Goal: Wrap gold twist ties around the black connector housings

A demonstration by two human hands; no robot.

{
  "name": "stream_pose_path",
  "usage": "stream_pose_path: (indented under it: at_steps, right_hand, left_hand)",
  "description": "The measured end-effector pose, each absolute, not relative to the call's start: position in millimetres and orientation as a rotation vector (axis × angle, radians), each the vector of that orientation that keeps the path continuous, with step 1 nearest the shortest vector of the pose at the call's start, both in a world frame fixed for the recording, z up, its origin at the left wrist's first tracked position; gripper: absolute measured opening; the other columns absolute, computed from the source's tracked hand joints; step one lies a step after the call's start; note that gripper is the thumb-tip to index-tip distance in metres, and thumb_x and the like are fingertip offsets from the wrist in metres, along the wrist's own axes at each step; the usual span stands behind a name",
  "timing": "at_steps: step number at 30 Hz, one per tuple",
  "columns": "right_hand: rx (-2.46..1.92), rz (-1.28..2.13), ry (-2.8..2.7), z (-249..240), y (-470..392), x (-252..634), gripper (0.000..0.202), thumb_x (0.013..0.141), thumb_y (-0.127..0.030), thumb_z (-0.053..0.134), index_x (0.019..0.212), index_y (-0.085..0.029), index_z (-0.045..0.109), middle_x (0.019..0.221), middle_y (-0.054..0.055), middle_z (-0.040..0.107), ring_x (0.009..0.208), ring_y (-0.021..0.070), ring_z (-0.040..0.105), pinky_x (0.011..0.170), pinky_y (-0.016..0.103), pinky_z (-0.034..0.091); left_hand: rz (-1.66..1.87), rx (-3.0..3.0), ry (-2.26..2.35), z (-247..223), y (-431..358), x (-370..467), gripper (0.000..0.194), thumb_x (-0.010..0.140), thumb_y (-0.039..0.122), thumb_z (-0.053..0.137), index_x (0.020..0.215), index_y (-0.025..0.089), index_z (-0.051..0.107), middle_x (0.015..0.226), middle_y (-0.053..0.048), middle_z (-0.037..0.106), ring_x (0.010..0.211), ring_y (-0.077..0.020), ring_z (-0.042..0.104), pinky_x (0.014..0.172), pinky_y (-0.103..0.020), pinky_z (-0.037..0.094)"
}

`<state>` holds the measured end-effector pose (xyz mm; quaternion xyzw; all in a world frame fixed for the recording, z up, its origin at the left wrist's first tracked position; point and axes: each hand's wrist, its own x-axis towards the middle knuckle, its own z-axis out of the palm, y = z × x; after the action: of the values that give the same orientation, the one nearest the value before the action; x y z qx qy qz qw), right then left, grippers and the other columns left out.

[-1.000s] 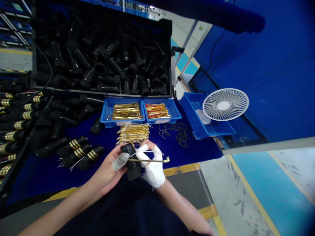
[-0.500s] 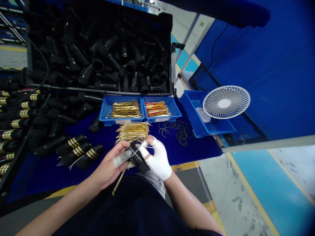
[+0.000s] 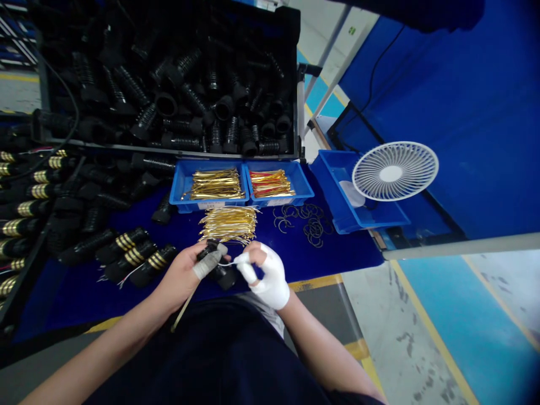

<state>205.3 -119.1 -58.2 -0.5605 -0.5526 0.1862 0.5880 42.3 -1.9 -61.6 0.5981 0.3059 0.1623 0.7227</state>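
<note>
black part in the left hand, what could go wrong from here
The white wire runs between the right hand and the black part; too hard a pull might kink it or slip it free. The gold strip pokes out below the left hand, in front of dark clothing, so it could perhaps snag or bend.

Hands (image 3: pixel 272 282) gripping black part (image 3: pixel 226 277), pinching white wire (image 3: pixel 228 264)

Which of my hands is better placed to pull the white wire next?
Probably your right hand: its fingertips are at the white wire, clear of the black tube, whereas your left hand is busy holding that tube.
</note>
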Motion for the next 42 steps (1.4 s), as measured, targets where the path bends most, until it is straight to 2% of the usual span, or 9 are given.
stream_pose_path:
  at_steps: [3, 6, 15, 22, 25, 28, 32, 37, 42]
  right_hand:
    - [-1.127, 0.521, -0.664, -53.5, -114.5, 196.8, 0.043, 0.098, -0.054, 0.048, 0.066, -0.024, 0.052, 0.053, -0.004, 0.036, 0.045, 0.0139, 0.038, 0.051, 0.03, 0.035]
    - [-0.906, 0.637, -0.409, -46.0, -107.4, 184.1, 0.054, 0.096, -0.065, 0.041, 0.059, -0.025, 0.039, 0.046, -0.007, 0.02, 0.037, 0.0121, 0.021, 0.044, 0.029, 0.03]
    - [-0.785, 0.713, -0.465, -68.6, -88.4, 161.5, 0.057, 0.084, -0.071, 0.057, 0.052, -0.025, 0.045, 0.036, -0.008, 0.023, 0.031, 0.0108, 0.022, 0.04, 0.029, 0.029]
    - [-0.915, 0.786, -0.64, -54.0, -64.0, 160.2, 0.056, 0.081, -0.075, 0.06, 0.058, -0.024, 0.056, 0.04, -0.006, 0.033, 0.036, 0.0116, 0.03, 0.042, 0.03, 0.032]
    - [-1.127, 0.887, -0.998, -43.0, -58.1, 178.0, 0.046, 0.093, -0.06, 0.055, 0.069, -0.022, 0.063, 0.048, -0.003, 0.049, 0.044, 0.0139, 0.046, 0.052, 0.031, 0.045]
    - [-1.378, 0.654, -1.528, -29.2, -39.7, 202.3, 0.016, 0.094, -0.033, 0.059, 0.092, -0.022, 0.071, 0.086, 0.004, 0.071, 0.083, 0.0194, 0.067, 0.084, 0.036, 0.054]
    - [-1.456, 0.308, -1.808, -11.9, 18.8, 226.4, 0.022, 0.096, -0.017, 0.054, 0.111, -0.022, 0.069, 0.113, 0.006, 0.069, 0.11, 0.0179, 0.064, 0.1, 0.031, 0.048]
    - [-1.866, 0.275, -2.107, -10.9, 93.5, 224.0, 0.019, 0.093, -0.027, 0.065, 0.11, -0.021, 0.071, 0.118, 0.007, 0.068, 0.108, 0.0209, 0.065, 0.097, 0.03, 0.049]
    - [-1.951, 0.224, -2.066, -23.9, 111.2, 207.5, 0.015, 0.084, -0.03, 0.074, 0.093, -0.018, 0.073, 0.105, 0.011, 0.071, 0.094, 0.0262, 0.069, 0.085, 0.035, 0.053]
  left_hand:
    - [0.406, 1.636, 0.694, -65.7, 4.4, 40.5, 0.014, 0.084, 0.031, 0.074, 0.09, 0.02, 0.08, 0.105, -0.01, 0.071, 0.103, -0.0283, 0.062, 0.097, -0.034, 0.042]
    - [0.429, 1.696, 0.722, -71.2, 5.8, 40.0, 0.01, 0.08, 0.028, 0.077, 0.086, 0.021, 0.079, 0.1, -0.009, 0.071, 0.099, -0.0287, 0.061, 0.095, -0.034, 0.042]
    - [0.42, 1.725, 0.712, -75.5, 9.7, 44.4, 0.013, 0.084, 0.029, 0.071, 0.075, 0.02, 0.074, 0.084, -0.006, 0.066, 0.084, -0.0253, 0.057, 0.081, -0.032, 0.043]
    - [0.584, 1.461, 0.771, -83.9, 7.9, 40.4, 0.008, 0.078, 0.025, 0.072, 0.081, 0.023, 0.079, 0.098, -0.009, 0.072, 0.105, -0.0322, 0.059, 0.102, -0.037, 0.04]
    - [0.599, 1.418, 0.77, -80.7, 5.6, 39.5, 0.005, 0.076, 0.026, 0.076, 0.077, 0.022, 0.078, 0.095, -0.01, 0.073, 0.106, -0.0337, 0.06, 0.101, -0.038, 0.042]
    - [0.544, 1.228, 0.751, -70.6, 4.7, 39.0, 0.015, 0.079, 0.034, 0.077, 0.078, 0.019, 0.075, 0.09, -0.009, 0.074, 0.094, -0.0301, 0.064, 0.089, -0.037, 0.049]
    - [0.446, 0.891, 0.764, -50.8, 7.4, 34.4, 0.032, 0.082, 0.049, 0.075, 0.089, 0.02, 0.066, 0.087, -0.007, 0.073, 0.075, -0.0206, 0.066, 0.066, -0.029, 0.052]
    - [0.47, 0.615, 0.684, -39.3, 14.4, 25.5, 0.045, 0.087, 0.063, 0.062, 0.096, 0.019, 0.066, 0.074, -0.002, 0.065, 0.064, -0.0154, 0.062, 0.067, -0.032, 0.059]
    - [0.516, 0.289, 0.645, -37.7, 22.7, 21.8, 0.041, 0.09, 0.054, 0.064, 0.084, 0.014, 0.067, 0.074, -0.003, 0.064, 0.067, -0.0142, 0.064, 0.085, -0.037, 0.06]
